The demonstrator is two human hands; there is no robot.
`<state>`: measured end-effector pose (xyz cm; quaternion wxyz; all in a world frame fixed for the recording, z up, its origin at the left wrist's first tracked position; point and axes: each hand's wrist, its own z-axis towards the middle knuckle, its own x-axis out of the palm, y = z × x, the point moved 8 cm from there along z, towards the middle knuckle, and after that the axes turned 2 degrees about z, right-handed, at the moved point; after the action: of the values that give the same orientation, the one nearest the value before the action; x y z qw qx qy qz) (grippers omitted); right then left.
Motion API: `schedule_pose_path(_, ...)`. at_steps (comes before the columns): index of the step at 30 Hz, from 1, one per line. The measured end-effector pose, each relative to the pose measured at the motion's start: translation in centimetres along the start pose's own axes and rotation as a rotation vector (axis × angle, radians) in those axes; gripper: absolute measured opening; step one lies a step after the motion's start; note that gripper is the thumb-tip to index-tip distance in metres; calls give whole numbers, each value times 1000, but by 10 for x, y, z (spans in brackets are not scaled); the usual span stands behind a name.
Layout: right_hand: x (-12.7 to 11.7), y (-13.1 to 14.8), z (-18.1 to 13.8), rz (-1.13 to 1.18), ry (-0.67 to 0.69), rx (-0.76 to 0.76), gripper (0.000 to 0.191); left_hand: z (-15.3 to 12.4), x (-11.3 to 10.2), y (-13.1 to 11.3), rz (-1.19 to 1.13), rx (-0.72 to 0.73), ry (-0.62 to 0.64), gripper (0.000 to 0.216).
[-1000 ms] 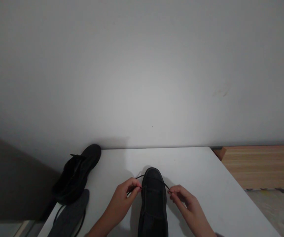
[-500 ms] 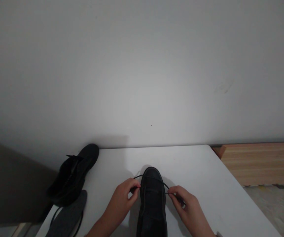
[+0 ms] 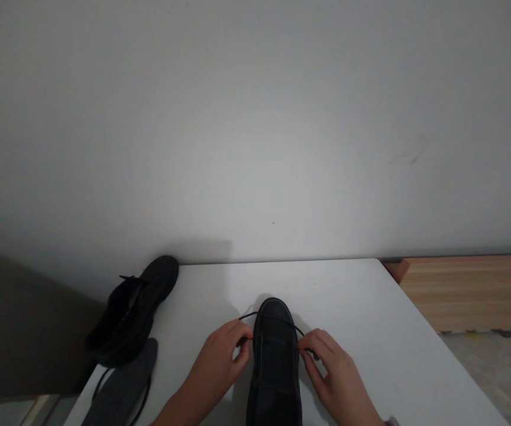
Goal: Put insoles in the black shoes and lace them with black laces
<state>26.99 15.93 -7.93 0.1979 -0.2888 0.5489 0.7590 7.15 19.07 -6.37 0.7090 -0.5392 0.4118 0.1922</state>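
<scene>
A black shoe [image 3: 275, 361] stands on the white table with its toe pointing at the wall, its rear cut off by the lower edge of the view. A thin black shoelace [image 3: 277, 320] arcs across its toe from one side to the other. On the shoe's left flank my left hand [image 3: 229, 349] is closed, thumb and forefinger pinching the lace. My right hand [image 3: 333, 367] pinches the lace too, with its fingertips against the right flank of the shoe. The exact spots where the lace meets the shoe are hidden by my fingers.
A second black shoe [image 3: 136, 307] lies at the table's left edge near the wall. Beside it are a dark grey insole [image 3: 125, 384] and another black lace [image 3: 144, 399]. A wooden board [image 3: 472, 296] stands beyond the white table [image 3: 384, 349] on the right.
My right hand has moved left and slightly up, so its fingertips now meet the shoe's side. My left hand has barely shifted.
</scene>
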Motion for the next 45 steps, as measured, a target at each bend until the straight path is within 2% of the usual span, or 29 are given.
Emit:
schedule_pose_path(5, 4, 3, -1, -50, -37, -64, 19, -1, 3, 0, 107, 2, 41, 26)
schedule_pose_path(19, 8, 1, -7, -28, -14, -12, 18, -1, 8, -1, 225, 5, 41, 25)
schedule_pose_path(27, 11, -2, -8, -46, -28, 8, 18, 1, 17, -1, 120, 20, -4, 21)
schedule_pose_path(34, 12, 0, -6, 5, -33, 26, 22, -3, 15, 3, 30, 11, -89, 20)
schedule_pose_path(41, 5, 8, -8, 94, -65, 50, 19, -4, 16, 1, -61, -17, -70, 19)
schedule_pose_path(45, 4, 17, -8, 99, -1, 100, 27, -2, 8, -12, -115, -78, 3, 14)
